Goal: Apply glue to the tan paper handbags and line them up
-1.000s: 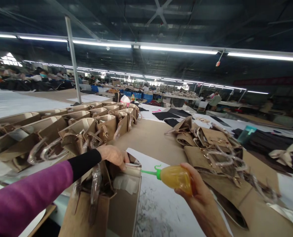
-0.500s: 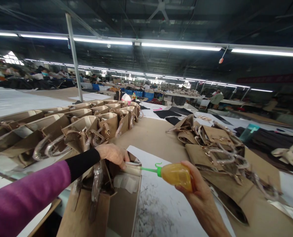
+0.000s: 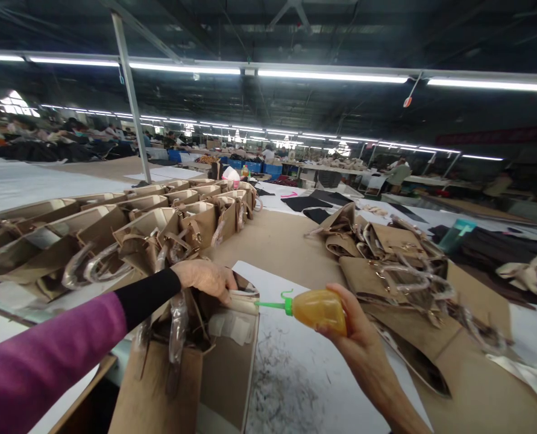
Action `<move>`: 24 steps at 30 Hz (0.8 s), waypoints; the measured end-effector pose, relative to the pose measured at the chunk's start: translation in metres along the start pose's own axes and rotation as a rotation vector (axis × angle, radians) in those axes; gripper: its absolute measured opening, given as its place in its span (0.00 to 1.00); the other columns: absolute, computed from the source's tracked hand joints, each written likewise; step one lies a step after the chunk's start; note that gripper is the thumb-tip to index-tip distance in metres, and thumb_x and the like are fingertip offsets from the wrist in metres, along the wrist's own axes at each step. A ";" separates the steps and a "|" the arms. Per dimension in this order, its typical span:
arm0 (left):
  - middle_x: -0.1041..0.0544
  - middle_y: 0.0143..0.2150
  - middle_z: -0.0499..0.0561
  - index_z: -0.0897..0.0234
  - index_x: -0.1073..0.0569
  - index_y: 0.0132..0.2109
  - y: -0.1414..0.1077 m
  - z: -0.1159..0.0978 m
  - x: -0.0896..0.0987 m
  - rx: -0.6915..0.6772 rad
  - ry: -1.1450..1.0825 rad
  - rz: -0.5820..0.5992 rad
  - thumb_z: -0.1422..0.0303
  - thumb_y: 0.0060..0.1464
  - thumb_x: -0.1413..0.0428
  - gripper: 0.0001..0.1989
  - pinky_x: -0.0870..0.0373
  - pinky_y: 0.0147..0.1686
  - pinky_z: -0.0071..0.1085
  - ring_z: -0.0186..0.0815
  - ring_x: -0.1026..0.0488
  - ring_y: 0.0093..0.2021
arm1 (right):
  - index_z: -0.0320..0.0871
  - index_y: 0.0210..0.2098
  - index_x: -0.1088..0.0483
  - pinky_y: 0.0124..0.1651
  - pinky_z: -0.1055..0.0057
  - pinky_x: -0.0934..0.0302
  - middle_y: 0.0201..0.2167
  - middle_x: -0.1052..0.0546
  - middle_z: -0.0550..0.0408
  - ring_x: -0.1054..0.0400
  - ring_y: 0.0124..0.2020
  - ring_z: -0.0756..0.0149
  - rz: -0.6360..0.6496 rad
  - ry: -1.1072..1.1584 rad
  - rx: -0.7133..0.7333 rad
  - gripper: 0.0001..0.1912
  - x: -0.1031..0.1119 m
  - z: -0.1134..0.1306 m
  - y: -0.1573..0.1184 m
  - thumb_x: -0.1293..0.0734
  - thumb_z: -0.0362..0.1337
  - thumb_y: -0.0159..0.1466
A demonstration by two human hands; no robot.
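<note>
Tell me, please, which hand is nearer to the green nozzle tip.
Left. The left hand is at the edge of the tan handbag, just left of the green nozzle tip; the right hand is farther right, around the yellow squeeze bottle.

No txt legible; red banner (image 3: 494,137), far R in bkgd, too dim + blurry to read.

the one view looks out from the person's head, facing forward and down along the worktable (image 3: 277,235), tilted slightly. the left hand (image 3: 207,279) and right hand (image 3: 357,319) sit close, low in the view, with the ceiling lights (image 3: 331,76) higher and farther off.
</note>
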State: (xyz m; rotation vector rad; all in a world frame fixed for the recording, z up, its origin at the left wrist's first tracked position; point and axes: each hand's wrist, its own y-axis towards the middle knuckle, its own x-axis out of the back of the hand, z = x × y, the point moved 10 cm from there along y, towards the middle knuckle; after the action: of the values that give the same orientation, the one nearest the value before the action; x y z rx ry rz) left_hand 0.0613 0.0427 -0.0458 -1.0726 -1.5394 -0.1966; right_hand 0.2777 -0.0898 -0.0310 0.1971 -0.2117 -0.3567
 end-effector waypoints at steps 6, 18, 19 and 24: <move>0.21 0.35 0.48 0.60 0.20 0.40 0.000 0.007 -0.009 0.079 0.010 0.090 0.66 0.47 0.42 0.12 0.39 0.29 0.26 0.35 0.29 0.34 | 0.47 0.53 0.35 0.40 0.69 0.35 0.41 0.26 0.54 0.30 0.37 0.58 0.098 -0.019 -0.052 0.27 -0.005 -0.015 -0.009 0.28 0.40 0.55; 0.21 0.33 0.46 0.60 0.20 0.37 0.005 0.012 -0.013 0.033 -0.039 0.043 0.67 0.46 0.42 0.09 0.41 0.28 0.23 0.32 0.31 0.32 | 0.46 0.50 0.30 0.40 0.66 0.35 0.45 0.25 0.51 0.30 0.42 0.53 0.176 -0.083 -0.081 0.27 -0.010 -0.016 -0.023 0.26 0.42 0.52; 0.21 0.33 0.46 0.60 0.20 0.37 0.006 0.013 -0.014 0.036 -0.039 0.041 0.66 0.46 0.42 0.09 0.40 0.28 0.23 0.32 0.31 0.32 | 0.47 0.50 0.30 0.40 0.66 0.34 0.44 0.25 0.51 0.30 0.42 0.52 0.182 -0.097 -0.088 0.27 -0.010 -0.017 -0.025 0.26 0.43 0.51; 0.21 0.34 0.46 0.61 0.21 0.37 0.003 0.010 -0.014 0.044 -0.017 0.053 0.67 0.46 0.42 0.10 0.41 0.29 0.23 0.32 0.31 0.32 | 0.48 0.48 0.28 0.41 0.64 0.35 0.42 0.23 0.52 0.30 0.40 0.53 0.190 -0.156 -0.081 0.26 -0.009 -0.020 -0.036 0.25 0.44 0.50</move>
State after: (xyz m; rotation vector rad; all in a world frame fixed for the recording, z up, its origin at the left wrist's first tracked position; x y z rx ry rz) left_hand 0.0550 0.0437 -0.0620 -1.0818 -1.5214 -0.1173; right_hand 0.2629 -0.1167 -0.0596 0.0679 -0.3661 -0.1909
